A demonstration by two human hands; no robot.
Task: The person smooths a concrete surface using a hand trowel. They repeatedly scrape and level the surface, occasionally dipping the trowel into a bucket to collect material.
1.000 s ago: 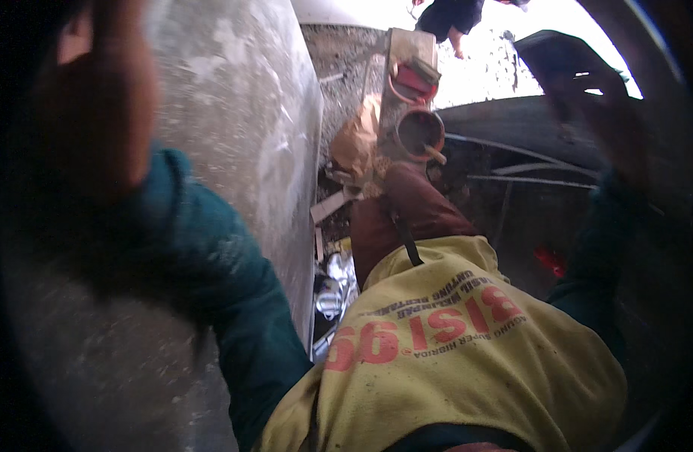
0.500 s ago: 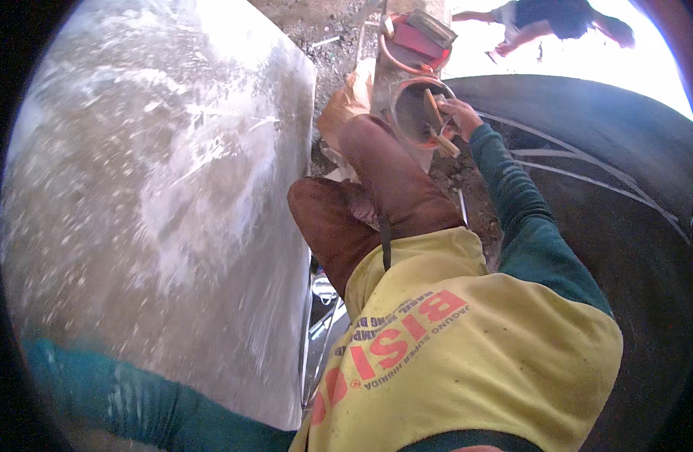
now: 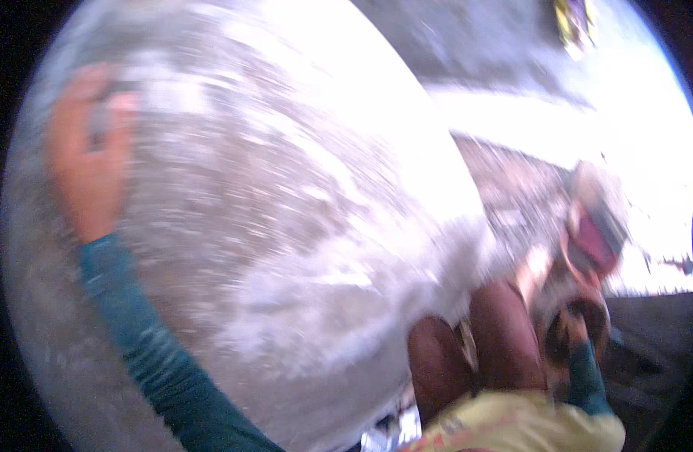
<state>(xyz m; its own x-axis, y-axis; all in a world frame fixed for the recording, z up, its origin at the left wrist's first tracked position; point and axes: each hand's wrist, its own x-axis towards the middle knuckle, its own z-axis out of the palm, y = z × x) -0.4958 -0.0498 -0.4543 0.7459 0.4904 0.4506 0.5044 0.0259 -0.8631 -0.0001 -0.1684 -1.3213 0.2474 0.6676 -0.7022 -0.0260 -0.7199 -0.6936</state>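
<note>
My left hand (image 3: 92,162) is at the far left, above a large flat slab (image 3: 211,226) with a grey, white-streaked surface. Blurred, its fingers and thumb look stretched out and apart, with nothing visible between them. On the right, my right hand (image 3: 573,328) reaches down into a round orange-rimmed bucket (image 3: 604,316). Its fingers are smeared and partly hidden inside, so whether they grip anything cannot be made out.
Beyond the bucket stands a second orange-rimmed bucket (image 3: 566,252) with a reddish, block-like thing in it. My bent knees (image 3: 504,331) are between slab and buckets. Rough ground (image 3: 512,177) lies past the slab's edge. A dark surface (image 3: 655,339) is at the right.
My view has swung left, bringing my left hand into sight over the slab. My right hand was at the bucket's rim with a wooden-handled tool; now it is inside and the tool is not distinguishable.
</note>
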